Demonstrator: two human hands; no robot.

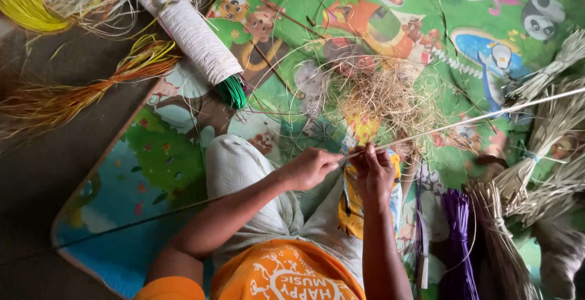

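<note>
- At the far left, on the dark floor, lie a bundle of yellow fibres [24, 1] and a bundle of orange and yellow fibres [79, 93]; both are well apart from the hands.
- Next comes a long roll wrapped in white cloth [189, 32] with green strands [233, 91] showing at its lower end. It lies slanted on the edge of the colourful play mat [152, 166].
- The left hand [309, 167] is clenched in a pinch on the near end of a long pale reed strip [463, 120], with the fingertips turned to the right.
- The right hand [373, 172] is just beside the left one, almost touching it. It also grasps the same strip, a little further along, with the fingers curled around it.
- From the two hands the strip runs away to the right and slightly upward, and it reaches the right edge of the view. Its long axis is nearly horizontal, and the free length lies wholly on the side of the right hand.
- Behind the hands lies a loose heap of dry straw shavings [390, 96] on the mat.
- Further right are a purple fibre bundle [457, 233] and tied bundles of pale straw [542, 135], near the right hand but not touching it.
</note>
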